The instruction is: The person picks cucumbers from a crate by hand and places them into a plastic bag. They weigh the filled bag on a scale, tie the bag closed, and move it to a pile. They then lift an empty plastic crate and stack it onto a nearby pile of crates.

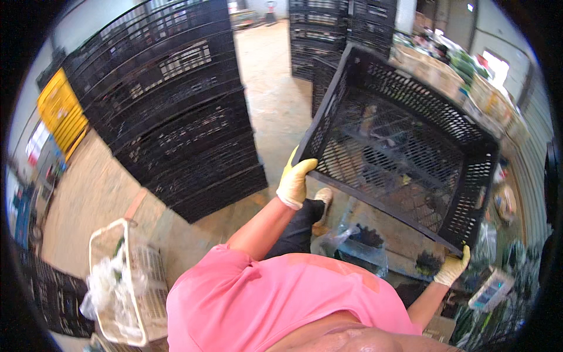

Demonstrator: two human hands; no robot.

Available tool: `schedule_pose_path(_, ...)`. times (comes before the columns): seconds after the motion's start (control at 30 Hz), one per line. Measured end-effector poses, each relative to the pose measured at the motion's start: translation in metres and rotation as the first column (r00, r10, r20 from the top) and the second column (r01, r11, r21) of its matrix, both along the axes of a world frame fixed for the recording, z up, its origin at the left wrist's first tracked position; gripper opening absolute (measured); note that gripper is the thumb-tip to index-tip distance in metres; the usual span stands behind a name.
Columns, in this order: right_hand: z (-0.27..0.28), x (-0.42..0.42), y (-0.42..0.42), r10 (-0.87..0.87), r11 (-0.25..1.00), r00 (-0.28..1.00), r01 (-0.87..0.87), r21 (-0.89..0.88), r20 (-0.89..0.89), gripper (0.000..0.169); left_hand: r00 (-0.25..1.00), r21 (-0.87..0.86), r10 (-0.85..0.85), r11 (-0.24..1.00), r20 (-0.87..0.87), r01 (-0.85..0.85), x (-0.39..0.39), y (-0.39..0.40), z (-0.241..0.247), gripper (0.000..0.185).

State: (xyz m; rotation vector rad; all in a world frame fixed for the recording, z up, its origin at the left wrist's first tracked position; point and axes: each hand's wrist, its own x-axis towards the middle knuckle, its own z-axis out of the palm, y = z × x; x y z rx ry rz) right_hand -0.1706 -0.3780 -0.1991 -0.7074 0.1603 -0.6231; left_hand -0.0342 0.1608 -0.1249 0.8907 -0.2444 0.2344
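Note:
A black perforated plastic crate [396, 145] is held up in front of me, tilted, its open top facing me. My left hand [295, 181], in a pale yellow glove, grips the crate's near left corner, thumb over the rim. At the near right corner, my right hand [454, 266] holds the rim in a similar glove; some of its fingers are hidden. Through the crate's mesh bottom, things beyond show dimly. Under its near edge lies clear plastic film [347, 240] beside dark green produce that I cannot name.
A tall stack of black crates [184, 110] stands at the left, more crate stacks [319, 39] behind. A white basket [145, 264] with plastic bags is at lower left, a yellow crate [61, 114] farther off. A digital scale display [490, 290] and bagged greens [475, 325] are at lower right.

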Motion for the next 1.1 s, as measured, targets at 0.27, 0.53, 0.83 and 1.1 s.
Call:
schedule_pose_path(0.27,0.076,0.051,0.056,-0.128,0.935,0.97,0.187,-0.302,0.205,0.049,0.958,-0.015,0.12,0.993,0.26,-0.12,-0.069,0.085,0.112,0.061)
schedule_pose_path(0.53,0.252,0.116,0.165,0.19,0.971,0.838,-0.082,-0.226,0.512,0.048,0.671,0.21,0.07,0.921,0.738,-0.327,-0.133,0.166,0.28,0.052)
schedule_pose_path(0.83,0.449,0.257,0.329,0.623,0.752,0.541,-0.212,-0.625,0.566,0.051,0.347,0.015,0.448,0.594,0.824,-0.805,-0.145,0.295,0.449,0.057)
schedule_pose_path(1.1,0.566,0.28,0.497,0.76,0.649,0.402,-0.51,-0.564,0.511,0.052,0.18,-0.102,0.665,0.363,0.725,-0.926,-0.142,0.414,0.5,0.057)
